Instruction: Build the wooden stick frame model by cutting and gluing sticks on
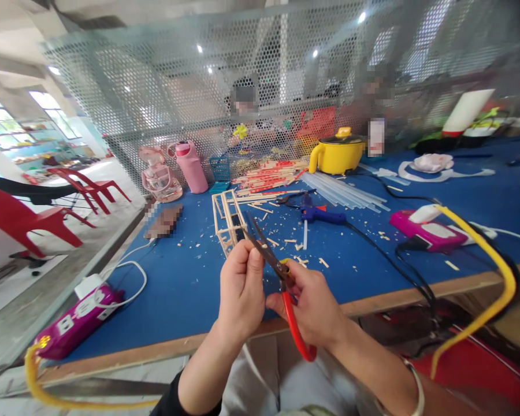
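Note:
My right hand [314, 300] is wrapped round the red handle of a pair of scissors [291, 315], whose dark blades are parted and point up and left. Beside the blades, my left hand [242, 286] is pinched closed at chest height; a tiny pale piece shows at its fingertips, too small to name. Behind my left hand, a frame of thin wooden sticks [227, 216] stands on the blue table. Small wooden offcuts [301, 261] lie scattered to its right.
A blue glue gun [323, 215], clear glue sticks [346, 190], red-marked sticks [273, 176] and a yellow pot [338, 155] lie beyond my hands. Purple power strips [80, 323] sit at both sides. A pink bottle [191, 167] stands by the mesh screen [164, 86]; people are behind it.

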`<move>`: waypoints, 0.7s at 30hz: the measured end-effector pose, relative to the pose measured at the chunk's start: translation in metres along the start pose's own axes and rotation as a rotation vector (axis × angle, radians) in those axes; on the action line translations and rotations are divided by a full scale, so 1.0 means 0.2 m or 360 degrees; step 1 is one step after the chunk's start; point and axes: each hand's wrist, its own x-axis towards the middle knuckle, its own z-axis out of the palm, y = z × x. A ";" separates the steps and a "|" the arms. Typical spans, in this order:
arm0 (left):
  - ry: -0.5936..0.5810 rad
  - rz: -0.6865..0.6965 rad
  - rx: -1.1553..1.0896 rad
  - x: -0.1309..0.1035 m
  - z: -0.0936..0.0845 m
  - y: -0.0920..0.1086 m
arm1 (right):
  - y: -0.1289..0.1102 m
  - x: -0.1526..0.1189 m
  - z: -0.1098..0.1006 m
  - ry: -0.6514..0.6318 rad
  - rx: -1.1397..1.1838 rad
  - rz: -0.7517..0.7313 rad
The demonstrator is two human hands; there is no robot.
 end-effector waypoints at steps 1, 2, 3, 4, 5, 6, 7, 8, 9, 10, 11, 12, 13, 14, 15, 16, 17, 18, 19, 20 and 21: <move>-0.0012 0.0014 -0.0028 -0.01 0.00 0.00 | 0.00 0.00 0.00 -0.0009 0.0039 0.0012; -0.0046 -0.0002 -0.0092 -0.01 0.00 -0.01 | -0.01 0.01 0.00 -0.0013 0.0091 0.0022; -0.0109 -0.0059 -0.0185 -0.02 0.00 -0.02 | -0.02 0.02 -0.01 -0.0016 0.0147 0.0032; -0.0214 -0.0160 -0.0299 -0.02 0.00 -0.02 | -0.03 0.02 -0.01 -0.0030 0.0187 0.0041; -0.0353 -0.0283 -0.0423 -0.02 0.00 -0.03 | -0.04 0.03 -0.02 -0.0059 0.0199 0.0052; -0.0505 -0.0407 -0.0542 -0.02 0.00 -0.04 | -0.05 0.04 -0.02 -0.0093 0.0182 0.0065; -0.0634 -0.0512 -0.0642 -0.01 0.01 -0.04 | -0.06 0.04 -0.03 -0.0130 0.0141 0.0079; -0.0700 -0.0587 -0.0711 -0.01 0.02 -0.04 | -0.08 0.04 -0.03 -0.0153 0.0091 0.0093; -0.0694 -0.0638 -0.0743 -0.01 0.03 -0.03 | -0.09 0.04 -0.04 -0.0168 0.0057 0.0107; -0.0630 -0.0671 -0.0746 -0.01 0.05 -0.02 | -0.10 0.04 -0.04 -0.0175 0.0059 0.0120; -0.0534 -0.0697 -0.0726 -0.02 0.07 -0.01 | -0.12 0.03 -0.05 -0.0192 0.0098 0.0145; -0.0455 -0.0725 -0.0695 -0.04 0.09 0.01 | -0.13 0.01 -0.06 -0.0220 0.0172 0.0186; -0.0423 -0.0751 -0.0674 -0.06 0.11 0.03 | -0.13 -0.01 -0.06 -0.0248 0.0282 0.0231; -0.0427 -0.0777 -0.0668 -0.10 0.12 0.06 | -0.14 -0.04 -0.07 -0.0269 0.0423 0.0282; -0.0446 -0.0784 -0.0689 -0.14 0.12 0.08 | -0.14 -0.07 -0.08 -0.0282 0.0568 0.0341; -0.0507 -0.0759 -0.0768 -0.19 0.12 0.10 | -0.13 -0.12 -0.08 -0.0274 0.0694 0.0413; -0.0563 -0.0736 -0.0838 -0.25 0.10 0.11 | -0.13 -0.17 -0.10 -0.0265 0.0780 0.0485; -0.0671 -0.0776 -0.0841 -0.31 0.08 0.12 | -0.12 -0.22 -0.11 -0.0266 0.0815 0.0550; -0.0742 -0.0802 -0.0837 -0.37 0.06 0.12 | -0.11 -0.28 -0.12 -0.0298 0.0812 0.0618; -0.0810 -0.0873 -0.0877 -0.43 0.04 0.11 | -0.10 -0.35 -0.13 -0.0342 0.0782 0.0701; -0.0872 -0.0982 -0.0969 -0.48 0.03 0.10 | -0.09 -0.40 -0.14 -0.0383 0.0750 0.0796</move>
